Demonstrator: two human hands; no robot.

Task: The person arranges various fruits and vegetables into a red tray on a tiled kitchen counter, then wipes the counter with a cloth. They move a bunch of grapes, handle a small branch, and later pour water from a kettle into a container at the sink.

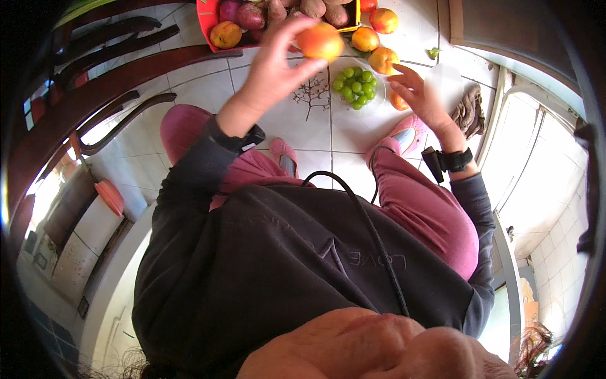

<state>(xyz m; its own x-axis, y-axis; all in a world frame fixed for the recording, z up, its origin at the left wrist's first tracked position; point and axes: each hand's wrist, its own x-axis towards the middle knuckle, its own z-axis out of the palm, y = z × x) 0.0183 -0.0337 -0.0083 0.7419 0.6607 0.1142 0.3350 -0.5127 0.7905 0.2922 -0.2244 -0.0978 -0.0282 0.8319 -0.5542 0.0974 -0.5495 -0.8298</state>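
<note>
While I watch from afar, the left hand (287, 60) grips a red-orange peach (320, 42), held near the red container (206, 24). Right hand (420, 95): fingers loosely spread at a second peach (381, 60) on the tiled floor (243, 81); whether they touch, I cannot tell. Green grapes (355, 87) nearby, wearer's side. Red onions (250, 16), pinkish tubers (313, 7) fill the container.

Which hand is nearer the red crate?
Left. The left hand holds a reddish-yellow fruit at the near edge of the red crate; the right hand is farther, off to the crate's right.
</note>
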